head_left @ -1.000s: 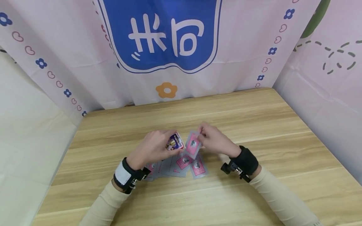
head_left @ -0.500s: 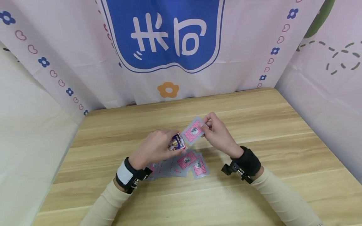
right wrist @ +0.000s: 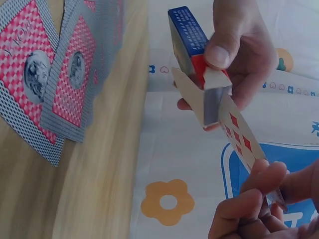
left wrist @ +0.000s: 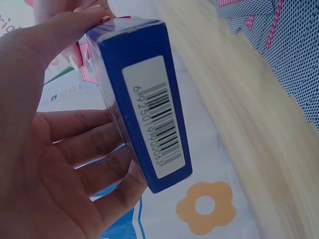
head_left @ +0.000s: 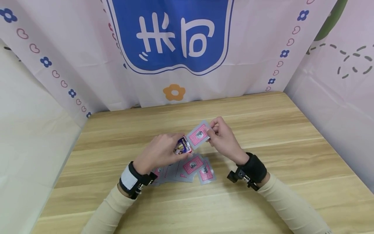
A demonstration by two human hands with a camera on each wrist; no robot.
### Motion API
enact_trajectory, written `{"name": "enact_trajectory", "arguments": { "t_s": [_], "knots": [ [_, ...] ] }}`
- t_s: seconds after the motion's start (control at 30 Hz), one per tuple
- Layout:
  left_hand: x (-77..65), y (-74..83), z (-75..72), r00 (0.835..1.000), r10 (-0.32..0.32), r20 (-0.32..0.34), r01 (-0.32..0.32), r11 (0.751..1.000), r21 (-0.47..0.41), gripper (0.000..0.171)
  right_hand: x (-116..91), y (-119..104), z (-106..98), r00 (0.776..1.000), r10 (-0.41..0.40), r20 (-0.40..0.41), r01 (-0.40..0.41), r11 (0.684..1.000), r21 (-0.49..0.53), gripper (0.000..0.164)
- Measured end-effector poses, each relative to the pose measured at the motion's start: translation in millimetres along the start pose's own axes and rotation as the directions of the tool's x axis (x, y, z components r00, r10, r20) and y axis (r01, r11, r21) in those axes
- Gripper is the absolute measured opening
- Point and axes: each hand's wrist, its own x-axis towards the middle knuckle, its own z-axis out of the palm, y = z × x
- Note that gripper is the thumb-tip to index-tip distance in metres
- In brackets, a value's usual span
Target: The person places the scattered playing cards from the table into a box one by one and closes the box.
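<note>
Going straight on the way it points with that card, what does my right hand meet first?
Probably the open end of the card box in your left hand: the playing card in your right hand aims there. Whether they touch is unclear.

Gap between left hand [head_left: 160,148] and right hand [head_left: 225,139] bridged by card box [head_left: 182,146] and held card [head_left: 199,134]; direct crossing blocked. Mouth side of box further obstructed by raised flap [right wrist: 192,97]. Just nearer, desk [head_left: 298,146] occupied by loose cards [head_left: 192,165]. Passage afforded over bare wood beyond the hands, and right of the right hand. Far reach stopped by hanging cloth [head_left: 213,86].
</note>
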Motion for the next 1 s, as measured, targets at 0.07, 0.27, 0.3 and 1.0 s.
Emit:
{"name": "enact_trajectory", "arguments": {
  "t_s": [0.07,0.27,0.3,1.0],
  "knots": [
    [0.6,0.2,-0.1,1.000,0.008,-0.003,-0.008,1.000,0.002,0.052,-1.7,1.2,3.7,1.000,-0.024,0.000,0.024,1.000,-0.014,0.012],
    [1.5,0.3,0.9,1.000,0.028,-0.013,-0.028,1.000,-0.005,0.053,-8.2,8.2,21.9,0.980,-0.193,0.044,0.198,0.955,-0.222,0.011],
    [1.7,0.4,1.3,0.999,0.034,-0.014,-0.034,0.999,-0.005,0.054,-9.1,8.9,24.6,0.976,-0.208,0.059,0.216,0.944,-0.248,0.011],
    [1.4,3.6,2.6,0.999,0.045,0.001,-0.045,0.998,0.052,0.054,-10.3,13.6,27.6,0.903,-0.365,0.228,0.430,0.784,-0.448,0.011]
  ]
}}
